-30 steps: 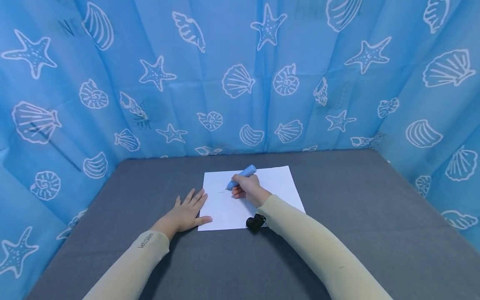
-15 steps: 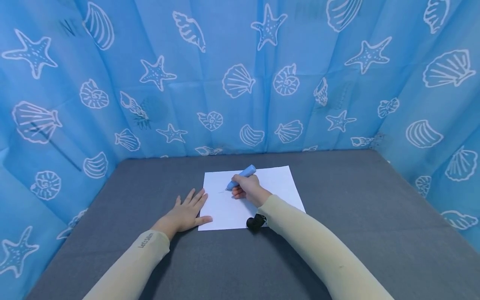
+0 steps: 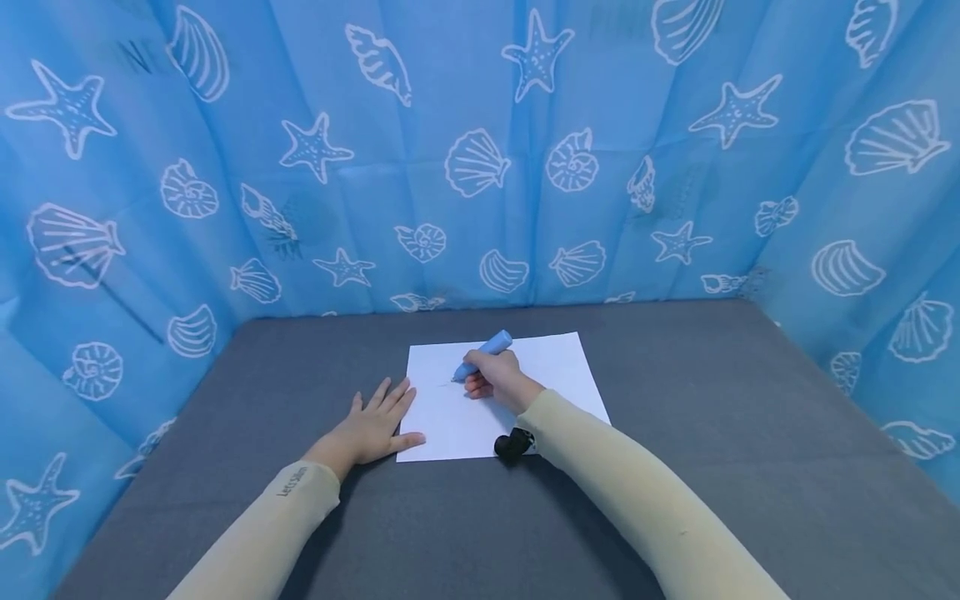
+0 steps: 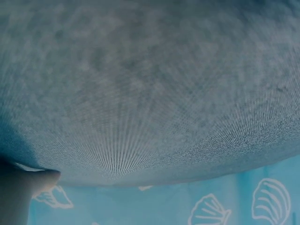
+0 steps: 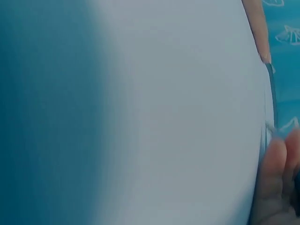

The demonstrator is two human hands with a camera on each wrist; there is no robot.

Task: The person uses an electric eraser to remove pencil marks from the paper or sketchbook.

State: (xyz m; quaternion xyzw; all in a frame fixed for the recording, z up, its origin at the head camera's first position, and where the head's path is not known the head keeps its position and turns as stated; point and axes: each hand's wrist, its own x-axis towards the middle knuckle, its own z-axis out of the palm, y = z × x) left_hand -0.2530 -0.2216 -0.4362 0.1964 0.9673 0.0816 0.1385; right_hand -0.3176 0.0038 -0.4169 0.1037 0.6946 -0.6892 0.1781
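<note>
A white sheet of paper [image 3: 442,429] lies on the grey table. My right hand [image 3: 504,379] grips a thick light-blue pen [image 3: 497,341] slantwise, its tip down at the paper. Just left of the tip are faint thin marks [image 3: 443,385]. With its fingers spread, my left hand [image 3: 371,432] rests flat beside the sheet, fingertips and thumb over its left edge. The left wrist view catches only a thumb [image 4: 44,180] low at the left. In the right wrist view, curled fingers [image 5: 274,164] show at the right edge, and the paper fills the middle.
Grey cloth [image 3: 712,400] covers the table around the sheet. A blue curtain [image 3: 480,225] with white shells and starfish hangs along the back and sides. A small black device [image 3: 513,445] sits under the right wrist, over the paper's near edge.
Both hands keep their places. The pen tip shifts very slightly, and the faint marks beside it look a little different.
</note>
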